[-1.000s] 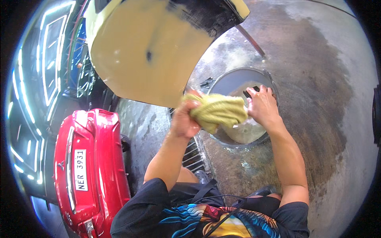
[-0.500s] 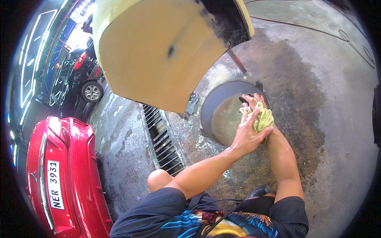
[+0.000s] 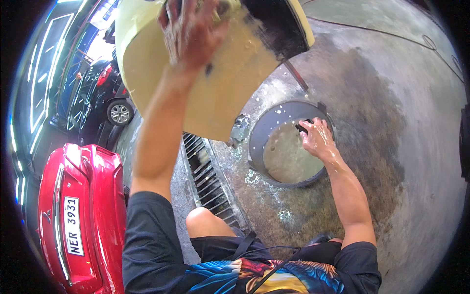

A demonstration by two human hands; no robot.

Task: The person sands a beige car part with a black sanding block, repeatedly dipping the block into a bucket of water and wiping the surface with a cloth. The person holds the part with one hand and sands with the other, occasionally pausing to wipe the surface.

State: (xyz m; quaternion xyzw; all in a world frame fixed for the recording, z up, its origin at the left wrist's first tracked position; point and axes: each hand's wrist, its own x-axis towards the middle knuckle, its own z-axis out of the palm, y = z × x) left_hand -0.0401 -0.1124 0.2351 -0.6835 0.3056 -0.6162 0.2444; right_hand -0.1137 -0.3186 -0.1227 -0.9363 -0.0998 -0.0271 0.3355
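Observation:
My left hand (image 3: 193, 36), smeared by motion, reaches up to the top of the yellow car body panel (image 3: 215, 108). A yellow-green cloth (image 3: 224, 7) shows in part beside its fingers, against the panel. The panel has a dull tan surface with a dark spot and a blackened patch at its upper right. My right hand (image 3: 317, 137), wet, is closed around a small black object (image 3: 304, 126), mostly hidden by the fingers. This hand hovers over the round grey tub (image 3: 258, 142) of cloudy water, near its right side.
A red car bumper section (image 3: 100, 196) stands at the left, with a dark car (image 3: 98, 93) behind it. A metal floor grate (image 3: 208, 179) runs between the panel and my knee. Wet concrete surrounds the tub, and a thin hose (image 3: 367, 32) lies at the far right.
My left hand has left my right wrist and swung up and left onto the panel, taking the cloth along. My right hand stays over the tub with the black object. White drops now show there.

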